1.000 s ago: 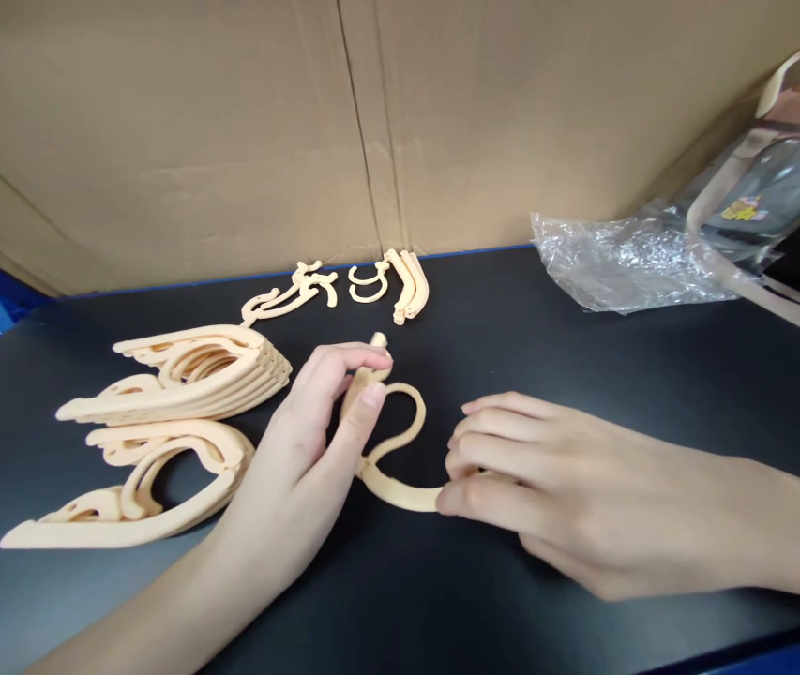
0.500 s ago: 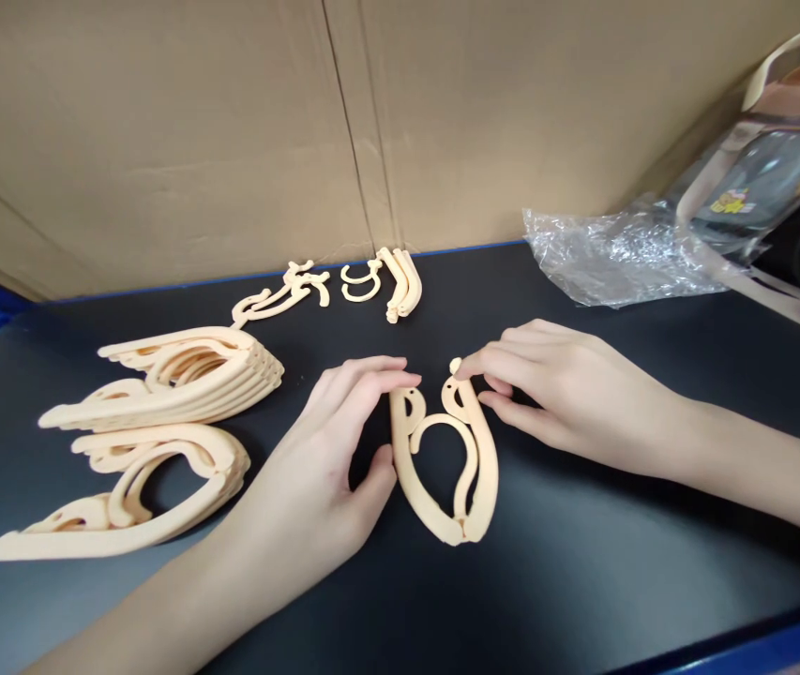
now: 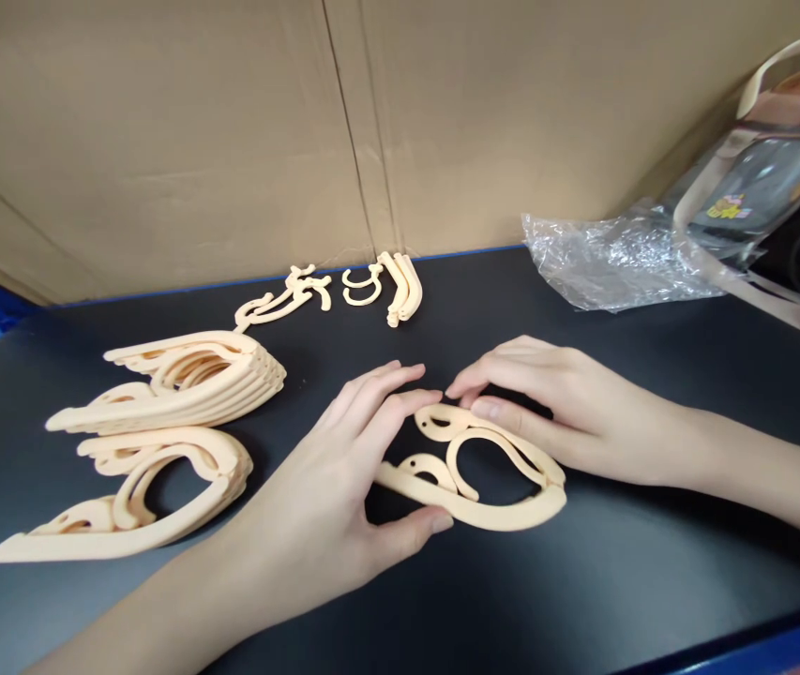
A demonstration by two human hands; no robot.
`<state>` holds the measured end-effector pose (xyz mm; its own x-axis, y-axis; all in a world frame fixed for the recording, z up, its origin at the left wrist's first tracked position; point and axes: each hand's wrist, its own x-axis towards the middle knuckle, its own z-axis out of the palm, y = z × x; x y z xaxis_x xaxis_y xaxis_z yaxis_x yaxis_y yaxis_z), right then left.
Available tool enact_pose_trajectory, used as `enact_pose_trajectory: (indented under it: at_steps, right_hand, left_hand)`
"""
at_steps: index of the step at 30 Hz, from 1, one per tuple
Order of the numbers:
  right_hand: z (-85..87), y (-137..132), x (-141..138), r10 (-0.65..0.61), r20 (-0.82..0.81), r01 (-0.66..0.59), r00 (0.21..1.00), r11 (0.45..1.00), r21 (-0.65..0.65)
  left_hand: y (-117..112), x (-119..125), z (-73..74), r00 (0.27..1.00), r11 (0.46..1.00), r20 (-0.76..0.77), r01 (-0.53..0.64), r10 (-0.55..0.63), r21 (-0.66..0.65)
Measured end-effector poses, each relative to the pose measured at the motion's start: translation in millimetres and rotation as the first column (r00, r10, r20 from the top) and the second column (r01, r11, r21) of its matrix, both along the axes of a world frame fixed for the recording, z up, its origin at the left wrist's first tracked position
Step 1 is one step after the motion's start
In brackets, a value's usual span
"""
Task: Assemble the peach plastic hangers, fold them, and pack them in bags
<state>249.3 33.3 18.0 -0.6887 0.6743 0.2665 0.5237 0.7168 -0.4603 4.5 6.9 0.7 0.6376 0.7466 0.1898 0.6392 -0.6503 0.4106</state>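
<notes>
- Two hands meet on one beige plastic hanger (image 3: 512, 514), which lies flat and folded on the dark desk (image 3: 653, 394), near its front middle.
- The left hand (image 3: 343, 478) grasps the hanger's left end. Its fingers (image 3: 389, 398) stretch long and nearly straight over the far side, and its thumb presses the near edge.
- The right hand (image 3: 561, 403) is half curled and not clenched. Its fingertips and thumb press down on the hanger's upper arm, and the palm stays off the desk.
- The fingertips of the two hands almost touch above the hanger's far end.
- To the left, well apart from the hanger, are an upper stack (image 3: 195, 380) and a lower stack (image 3: 139, 487) of similar pieces.
- Small loose parts (image 3: 343, 286) lie at the back edge, against the cardboard wall (image 3: 231, 141).
- At the back right are crumpled plastic wrap (image 3: 617, 258) and a bag (image 3: 772, 178).
- Bare desk stretches to the right of the hanger and in front of it, up to the blue front edge (image 3: 758, 647).
</notes>
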Motion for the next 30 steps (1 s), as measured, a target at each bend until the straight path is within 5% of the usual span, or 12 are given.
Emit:
enact_pose_trajectory:
  at_steps: [5, 17, 25, 30]
  right_hand:
    - [0.1, -6.8, -5.0, 0.105, 0.019, -0.103, 0.994, 0.993, -0.057]
    - [2.2, -8.6, -6.2, -0.003, -0.006, 0.003, 1.0, 0.995, 0.095]
    - [-1.0, 2.5, 4.7, -0.056, -0.133, 0.077, 0.99, 0.985, 0.154]
    - [-4.6, 3.3, 6.4, -0.057, -0.098, 0.074, 0.994, 0.981, 0.181]
  left_hand:
    - [1.0, -1.9, -0.9, 1.0, 0.998, -0.02, 0.023, -0.025, -0.05]
    - [1.7, -0.8, 5.7, 0.995, 0.994, -0.066, 0.08, -0.075, 0.071]
    - [-7.9, -2.0, 29.6, 0.966, 0.899, -0.256, 0.151, -0.045, 0.412]
    - [-20.8, -36.1, 46.2, 0.977, 0.911, -0.2, 0.01, 0.08, 0.412]
